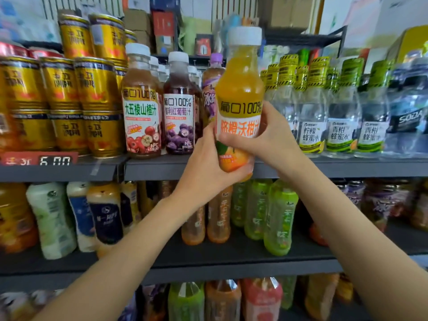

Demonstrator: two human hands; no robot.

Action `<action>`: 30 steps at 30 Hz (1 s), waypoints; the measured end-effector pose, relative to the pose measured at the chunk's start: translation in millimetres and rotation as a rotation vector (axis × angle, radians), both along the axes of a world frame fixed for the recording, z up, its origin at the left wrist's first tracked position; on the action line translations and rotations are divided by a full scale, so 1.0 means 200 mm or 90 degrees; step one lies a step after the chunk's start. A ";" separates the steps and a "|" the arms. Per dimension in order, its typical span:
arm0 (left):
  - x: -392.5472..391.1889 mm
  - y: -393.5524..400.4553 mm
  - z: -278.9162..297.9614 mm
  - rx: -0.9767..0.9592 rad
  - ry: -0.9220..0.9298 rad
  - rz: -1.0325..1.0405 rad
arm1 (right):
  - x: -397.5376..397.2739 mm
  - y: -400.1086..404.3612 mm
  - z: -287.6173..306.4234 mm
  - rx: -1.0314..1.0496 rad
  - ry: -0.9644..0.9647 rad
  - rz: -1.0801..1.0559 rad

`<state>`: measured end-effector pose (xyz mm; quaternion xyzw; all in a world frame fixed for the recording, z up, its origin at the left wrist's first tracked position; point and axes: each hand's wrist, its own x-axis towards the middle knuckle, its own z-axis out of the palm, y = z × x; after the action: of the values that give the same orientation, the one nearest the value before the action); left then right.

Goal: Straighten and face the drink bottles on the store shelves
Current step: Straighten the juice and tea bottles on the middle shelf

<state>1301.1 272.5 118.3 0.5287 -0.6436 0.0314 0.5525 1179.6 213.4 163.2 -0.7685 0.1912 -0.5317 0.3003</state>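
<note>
An orange juice bottle (239, 89) with a white cap is held upright in front of the upper shelf (162, 167), its label facing me. My left hand (203, 167) grips its lower part from the left and below. My right hand (268, 137) wraps around the label from the right. Left of it on the shelf stand a red hawthorn juice bottle (141, 117) and a purple grape juice bottle (179, 117), both facing forward. A purple-capped bottle (212, 89) stands partly hidden behind the orange one.
Gold cans (62, 100) are stacked at the left. Clear honey-water bottles with green caps (342, 117) fill the right. The shelf below holds milk-tea bottles (55, 218), orange tea bottles (217, 216) and green bottles (278, 218). More bottles stand on the lowest shelf.
</note>
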 end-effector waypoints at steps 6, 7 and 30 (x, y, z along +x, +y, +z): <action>-0.05 -0.01 0.17 0.041 -0.050 -0.033 | -0.05 0.02 0.10 -0.075 -0.012 -0.177; -0.03 -0.02 0.19 0.051 -0.070 -0.014 | -0.06 0.00 0.12 -0.063 -0.014 -0.213; 0.13 -0.63 0.34 0.131 0.122 0.288 | -0.07 -0.18 0.18 -0.025 0.095 -0.364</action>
<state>1326.1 145.5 185.8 0.7129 -0.4540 0.0385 0.5331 1166.0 176.9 199.7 -0.7264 0.4109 -0.5401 0.1084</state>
